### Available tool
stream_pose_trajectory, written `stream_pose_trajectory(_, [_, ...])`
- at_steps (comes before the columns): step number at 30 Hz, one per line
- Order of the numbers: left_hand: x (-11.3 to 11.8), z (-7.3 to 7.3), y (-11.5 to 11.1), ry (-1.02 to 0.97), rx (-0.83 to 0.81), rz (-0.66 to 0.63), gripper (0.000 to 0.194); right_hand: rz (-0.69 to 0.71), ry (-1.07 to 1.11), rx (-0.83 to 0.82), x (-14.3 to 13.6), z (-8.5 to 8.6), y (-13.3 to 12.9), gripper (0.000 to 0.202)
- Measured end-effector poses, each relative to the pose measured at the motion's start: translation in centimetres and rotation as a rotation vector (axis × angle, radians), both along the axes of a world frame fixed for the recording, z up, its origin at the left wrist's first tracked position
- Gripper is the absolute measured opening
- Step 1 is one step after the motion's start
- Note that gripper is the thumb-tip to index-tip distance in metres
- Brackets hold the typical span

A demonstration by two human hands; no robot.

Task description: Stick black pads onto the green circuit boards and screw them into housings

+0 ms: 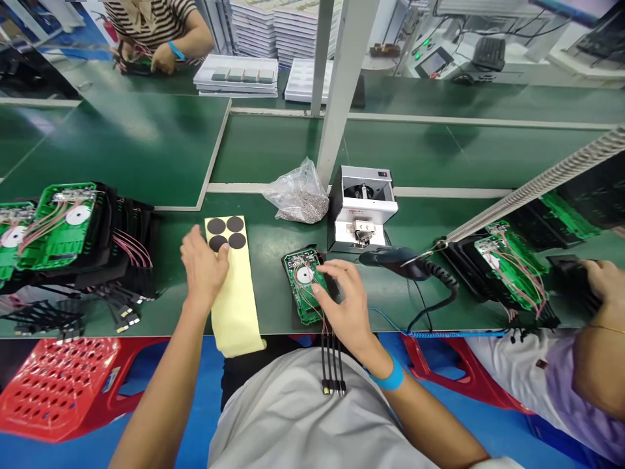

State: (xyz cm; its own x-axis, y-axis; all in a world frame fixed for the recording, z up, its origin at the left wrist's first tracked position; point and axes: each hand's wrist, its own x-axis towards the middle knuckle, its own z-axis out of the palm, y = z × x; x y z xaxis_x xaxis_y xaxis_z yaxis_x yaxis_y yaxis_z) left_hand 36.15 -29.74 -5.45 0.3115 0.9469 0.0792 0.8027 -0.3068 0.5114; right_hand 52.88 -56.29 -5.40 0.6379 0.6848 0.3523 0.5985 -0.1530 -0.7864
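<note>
My left hand (204,267) rests at the left edge of a yellow backing sheet (234,293), thumb and fingers apart. Several round black stickers (236,224) sit at the sheet's top, and the thumb tip lies beside the lower ones. Over a green plastic housing (303,296) hovers my right hand (344,303), its thumb and forefinger spread near the white disc (305,275). I see nothing between those fingers. A circuit board shows at the housing's upper end, and thin wires run down to black cables with plugs (333,371) hanging over my lap.
Stacked green-and-black housings (63,228) stand left, with more (512,267) at right. Behind are a bag of small metal parts (303,198) and a grey machine (362,212). An electric screwdriver (395,257) hangs from a coiled spring. A co-worker's hand (605,283) is far right; another person sits opposite.
</note>
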Motion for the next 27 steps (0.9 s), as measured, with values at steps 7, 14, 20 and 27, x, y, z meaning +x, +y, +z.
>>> stream_pose_trajectory(7, [2.5, -0.3, -11.5, 0.043, 0.177, -0.657, 0.038, 0.005, -0.142, -0.261, 1.3, -2.6, 1.9, 0.09])
stream_pose_trajectory(14, [4.3, -1.5, -14.0, 0.188, 0.123, -0.669, 0.051, 0.08, -0.237, -0.245, 2.8, -3.3, 2.0, 0.074])
stream_pose_trajectory(20, [4.4, -1.9, -14.4, 0.231, 0.211, -0.687, 0.056, 0.123, -0.11, -0.159, 3.6, -3.7, 1.4, 0.069])
stream_pose_trajectory(27, [4.5, -2.8, -14.8, 0.261, 0.228, -0.693, 0.057, 0.032, 0.035, -0.124, 3.6, -3.8, 1.7, 0.07])
